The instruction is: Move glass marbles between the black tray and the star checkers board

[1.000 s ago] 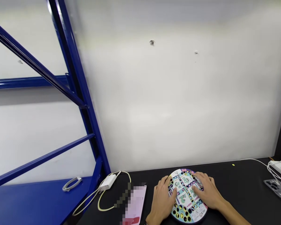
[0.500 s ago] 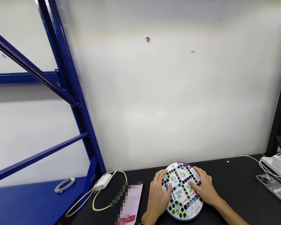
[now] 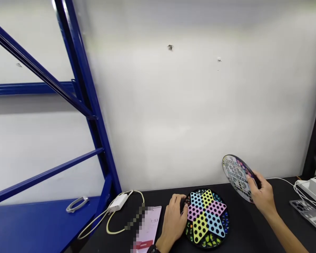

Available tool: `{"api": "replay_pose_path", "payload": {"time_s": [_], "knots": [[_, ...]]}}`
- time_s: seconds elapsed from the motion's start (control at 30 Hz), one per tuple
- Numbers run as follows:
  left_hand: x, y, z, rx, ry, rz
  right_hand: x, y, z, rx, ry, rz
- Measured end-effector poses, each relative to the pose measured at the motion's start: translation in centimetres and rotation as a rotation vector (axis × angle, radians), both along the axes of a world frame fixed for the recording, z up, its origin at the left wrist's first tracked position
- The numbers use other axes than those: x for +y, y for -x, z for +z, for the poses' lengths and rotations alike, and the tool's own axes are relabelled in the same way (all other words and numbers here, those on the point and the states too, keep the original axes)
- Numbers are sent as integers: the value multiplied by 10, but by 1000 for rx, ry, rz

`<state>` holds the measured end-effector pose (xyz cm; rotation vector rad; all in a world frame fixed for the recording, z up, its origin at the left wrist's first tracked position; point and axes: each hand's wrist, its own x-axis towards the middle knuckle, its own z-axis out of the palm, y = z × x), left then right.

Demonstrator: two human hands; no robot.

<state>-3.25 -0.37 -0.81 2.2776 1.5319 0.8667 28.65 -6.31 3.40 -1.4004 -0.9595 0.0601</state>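
A round black Chinese checkers board (image 3: pixel 208 214) lies on the table, its star printed in pale blue, yellow and pink. Marbles (image 3: pixel 210 241) fill the pockets around the star, green at the front and blue at the right. At the board's left rim, my left hand (image 3: pixel 173 216) holds the edge, thumb on top and fingers along the side. My right hand (image 3: pixel 263 195) grips the round game-board lid (image 3: pixel 235 174) by its right edge. The lid is tilted up in the air, to the right of the board and apart from it, its printed face towards me.
Left of my left hand lie a pink-screened phone (image 3: pixel 150 225), pixelated in part, and a white adapter (image 3: pixel 118 202) with a looped cable. A power strip (image 3: pixel 312 189) and a grey device (image 3: pixel 309 213) lie at the right. A blue rack (image 3: pixel 91 105) and a white wall (image 3: pixel 195 116) stand behind.
The lid has come off the board and moved up and right in my right hand, uncovering the star and marbles. My left hand stays at the board's left rim.
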Motion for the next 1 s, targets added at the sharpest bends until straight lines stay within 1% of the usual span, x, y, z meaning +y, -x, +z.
{"api": "replay_pose_path", "payload": {"time_s": [0.03, 0.1, 0.2, 0.3, 0.37, 0.43, 0.47, 0.53, 0.6, 0.7, 0.83, 1.0], "knots": [[0, 0, 0, 66, 34, 10, -2, 0, -1, -127, 56, -3], [0, 0, 0, 162, 74, 22, -6, 4, -2, -333, 177, 50], [-3, -1, 1, 224, 104, 6, -10, 16, -2, -569, 319, 152], [-6, -2, 4, 280, 119, -24, -12, 24, -6, -791, 430, 149], [-7, -2, 7, 320, 127, -43, -11, 26, -14, -916, 571, 133], [-8, -2, 10, 350, 128, -49, -11, 26, -25, -991, 731, 148], [-9, -2, 12, 360, 125, -51, -11, 25, -31, -994, 803, 171], [-10, -1, 14, 381, 116, -66, -11, 23, -41, -935, 908, 251], [-10, 0, 15, 395, 111, -83, -12, 21, -45, -855, 926, 330], [-10, 2, 17, 400, 106, -95, -13, 25, -42, -788, 825, 396], [-11, 1, 18, 401, 95, -78, -14, 48, -41, -717, 727, 428], [-11, -1, 13, 397, 126, -52, -15, 80, -55, -709, 635, 428]]}}
